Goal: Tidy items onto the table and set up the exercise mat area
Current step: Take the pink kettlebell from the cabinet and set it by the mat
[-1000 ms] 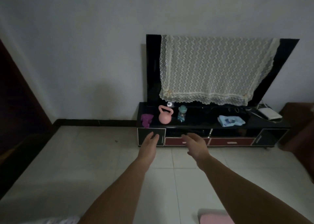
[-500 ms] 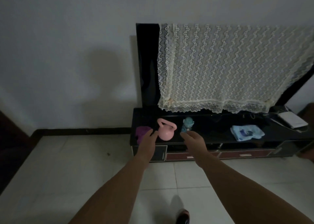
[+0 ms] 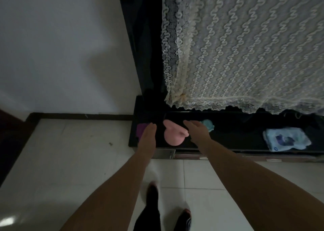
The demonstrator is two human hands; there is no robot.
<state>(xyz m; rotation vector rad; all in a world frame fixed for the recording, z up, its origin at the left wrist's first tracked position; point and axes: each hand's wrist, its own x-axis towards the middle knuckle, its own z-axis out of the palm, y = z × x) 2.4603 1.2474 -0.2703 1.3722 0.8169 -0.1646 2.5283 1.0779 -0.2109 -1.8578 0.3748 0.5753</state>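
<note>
The pink kettlebell (image 3: 172, 137) sits on the low black counter (image 3: 245, 144), close to its front edge and near its left end. The person reaches both bare arms toward it. The left hand (image 3: 148, 132) lies just left of the kettlebell with its fingers straight and together, holding nothing. The right hand (image 3: 196, 130) lies just right of it, fingers stretched forward and slightly spread, its edge overlapping the kettlebell's handle. Whether either hand touches the kettlebell cannot be told.

A purple item (image 3: 140, 130) lies at the counter's front-left corner, partly behind the left hand. A blurred teal bottle (image 3: 208, 124) stands just past the right hand, farther from the front edge. A pale blue packet (image 3: 285, 139) lies toward the right end, by the front edge. Above the counter's back edge a lace cloth (image 3: 245, 46) drapes over a black screen (image 3: 145, 46). Two shoes (image 3: 183, 217) stand on the tiled floor (image 3: 70, 160).
</note>
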